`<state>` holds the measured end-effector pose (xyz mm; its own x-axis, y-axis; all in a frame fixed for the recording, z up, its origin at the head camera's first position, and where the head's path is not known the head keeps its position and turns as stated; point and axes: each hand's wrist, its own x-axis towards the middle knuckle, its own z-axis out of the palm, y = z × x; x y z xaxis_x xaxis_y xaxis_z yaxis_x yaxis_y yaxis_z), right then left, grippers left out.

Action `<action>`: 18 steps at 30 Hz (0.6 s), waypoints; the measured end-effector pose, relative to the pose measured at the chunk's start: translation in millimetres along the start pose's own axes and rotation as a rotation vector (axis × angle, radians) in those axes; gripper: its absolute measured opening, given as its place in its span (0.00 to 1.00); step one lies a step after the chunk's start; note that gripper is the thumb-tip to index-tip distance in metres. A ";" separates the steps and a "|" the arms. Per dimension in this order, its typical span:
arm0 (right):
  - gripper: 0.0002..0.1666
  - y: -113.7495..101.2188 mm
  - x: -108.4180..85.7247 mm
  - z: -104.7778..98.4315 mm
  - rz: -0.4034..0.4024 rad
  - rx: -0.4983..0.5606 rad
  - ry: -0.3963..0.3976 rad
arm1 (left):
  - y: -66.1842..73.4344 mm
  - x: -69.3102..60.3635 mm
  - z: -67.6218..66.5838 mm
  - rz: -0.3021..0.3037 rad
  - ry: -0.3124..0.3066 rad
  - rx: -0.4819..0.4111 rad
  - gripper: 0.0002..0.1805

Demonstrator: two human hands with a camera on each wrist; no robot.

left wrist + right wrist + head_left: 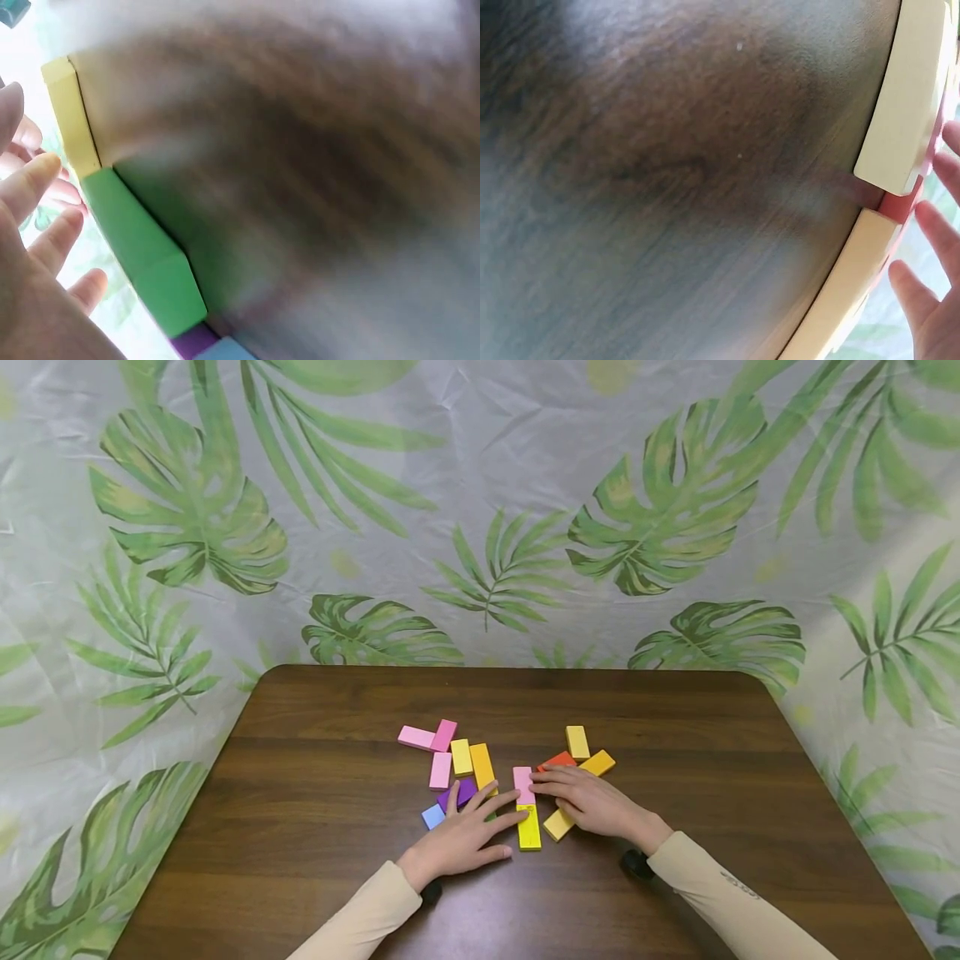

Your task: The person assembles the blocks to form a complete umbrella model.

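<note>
My left hand (465, 839) is spread with straight fingers over the left cluster of blocks. Its fingertips reach the seam between a pink block (524, 785) and a bright yellow block (528, 833), which lie end to end. Under this hand a green block (146, 251) is mostly hidden in the head view. My right hand (592, 797) lies low over the right cluster, fingers extended, fingertips at the pink block's right side. It partly covers a red block (557, 761) and a cream block (558, 824). Neither hand visibly grips anything.
On the left lie a purple block (459, 792), a blue block (432, 816), an orange block (482, 763), a yellow block (461, 757) and several pinks, including a dark pink block (444, 735). Another cream block (577, 742) and an amber block (598, 763) lie right on the brown table (337, 860).
</note>
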<state>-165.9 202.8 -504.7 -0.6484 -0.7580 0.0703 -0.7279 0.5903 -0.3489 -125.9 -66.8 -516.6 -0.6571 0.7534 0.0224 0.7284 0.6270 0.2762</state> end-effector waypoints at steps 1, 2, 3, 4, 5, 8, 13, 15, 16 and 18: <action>0.25 0.2 -0.2 -0.2 -0.003 -0.002 0.010 | -0.4 -0.3 -1.0 -0.005 0.003 -0.004 0.30; 0.25 0.2 -0.5 -0.4 -0.006 -0.008 0.022 | -0.9 -0.5 -1.7 -0.008 0.006 -0.010 0.30; 0.25 0.3 -1.0 -0.8 -0.005 -0.014 0.037 | -1.2 -0.7 -2.5 -0.011 0.008 -0.019 0.30; 0.24 0.7 -1.4 -1.1 -0.002 -0.023 0.053 | -1.5 -1.0 -3.2 -0.013 0.009 -0.025 0.30; 0.24 1.0 -1.8 -1.6 0.006 -0.029 0.069 | -1.5 -1.2 -3.7 -0.013 0.008 -0.031 0.30; 0.24 2.1 -3.0 -3.2 0.039 -0.053 0.116 | -1.2 -0.5 -3.7 -0.005 0.008 -0.031 0.30; 0.25 5.0 -3.3 -4.2 0.100 -0.104 0.150 | 0.2 3.0 -3.2 0.003 -0.003 -0.014 0.30; 0.24 6.3 -3.2 -4.1 0.119 -0.121 0.150 | 0.7 4.4 -3.6 0.001 -0.011 -0.005 0.30; 0.24 6.8 -3.2 -4.2 0.126 -0.123 0.149 | 1.0 4.9 -3.8 -0.003 -0.017 -0.003 0.30; 0.23 8.2 -3.3 -3.8 0.137 -0.125 0.147 | 1.4 5.6 -4.5 -0.005 -0.024 -0.005 0.29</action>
<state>-170.6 211.2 -504.2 -0.7619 -0.6253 0.1687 -0.6469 0.7216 -0.2467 -129.4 -62.6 -511.8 -0.6560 0.7548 -0.0019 0.7240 0.6300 0.2809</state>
